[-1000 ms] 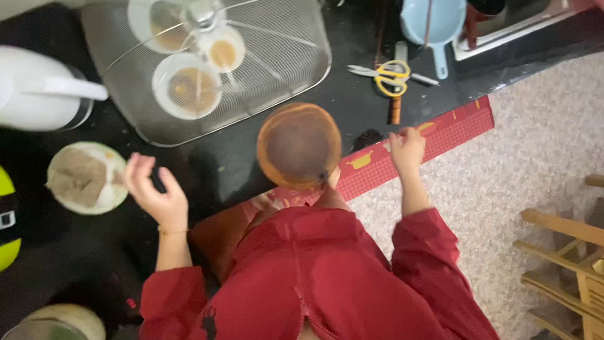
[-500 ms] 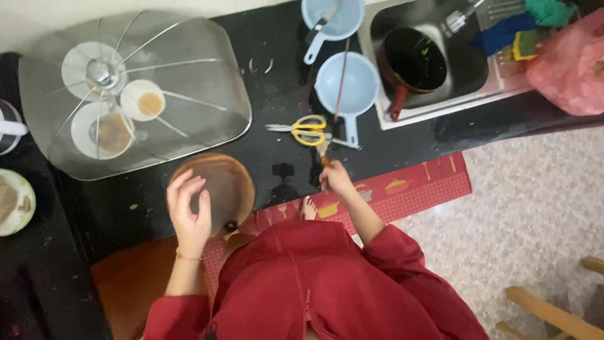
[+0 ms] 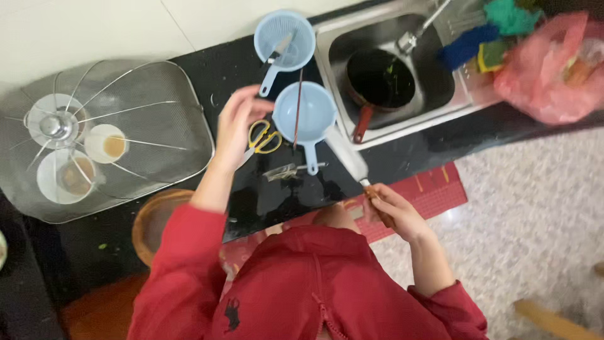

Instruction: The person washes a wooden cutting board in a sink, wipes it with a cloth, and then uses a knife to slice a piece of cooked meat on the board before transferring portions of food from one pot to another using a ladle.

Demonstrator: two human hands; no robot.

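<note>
The right hand [image 3: 393, 211] is closed around the brown wooden handle of a knife [image 3: 352, 165]. The pale, broad blade runs up and to the left from the fist, over the black counter [image 3: 264, 201], with its tip next to the handle of a light blue strainer [image 3: 303, 113]. The blade is blurred, so its edge cannot be read.

The left hand [image 3: 238, 121] hovers open, fingers spread and holding nothing, just above and beside a pair of yellow-handled scissors [image 3: 264, 138] that lies flat on the counter. A thin dark stick [image 3: 297, 107] lies across the strainer. A second light blue strainer [image 3: 284, 39] sits farther back, near the wall.

To the right, a steel sink [image 3: 453, 101] holds a dark pan with a red handle [image 3: 377, 85]. A pink plastic bag [image 3: 553, 69] (contents not legible) rests at the sink's right edge, beside blue and green cloths [image 3: 497, 28].

To the left, a domed mesh food cover [image 3: 170, 119] sits over white bowls [image 3: 104, 143]. A round brown tray [image 3: 154, 220] lies near the person's left sleeve.
</note>
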